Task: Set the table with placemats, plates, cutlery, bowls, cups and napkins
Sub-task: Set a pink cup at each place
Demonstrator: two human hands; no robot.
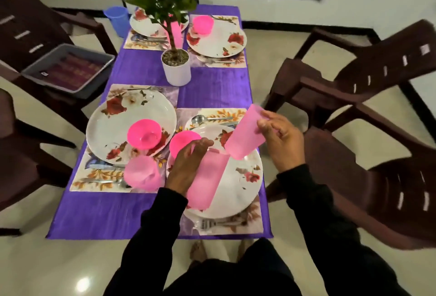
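Nearest, over the near right plate (238,191), both hands are busy with cups: the left hand (186,165) curls its fingers round a pale pink cup (207,177) held on a slant above the plate, and the right hand (280,139) pinches a second pink cup (245,132) by its end, tilted, its rim close to the first; the two look just drawn apart from a stack, though that is a judgement. Under them the near right placemat (250,222) carries a fork (212,223) at its near edge and a spoon (200,119) at its far edge, with a bright pink bowl (181,142) on the plate, partly behind the left hand. To the left, the near left setting has its plate (122,118), a bowl (144,134) and a cup already standing (142,173) on the mat beside cutlery. Beyond the potted plant (177,66) in the middle of the purple cloth (106,213), the two far settings show plates (219,40) and a bowl (203,25); a pink upright shape behind the plant stem may be a cup, but I cannot tell. So mats, plates, cutlery and bowls seem done, cups are partly out, and no napkins show anywhere. A grey tray (70,69) sits on the left chair, a blue jug (118,20) at the far left corner; the plant's leaves crowd the reach to the far places.
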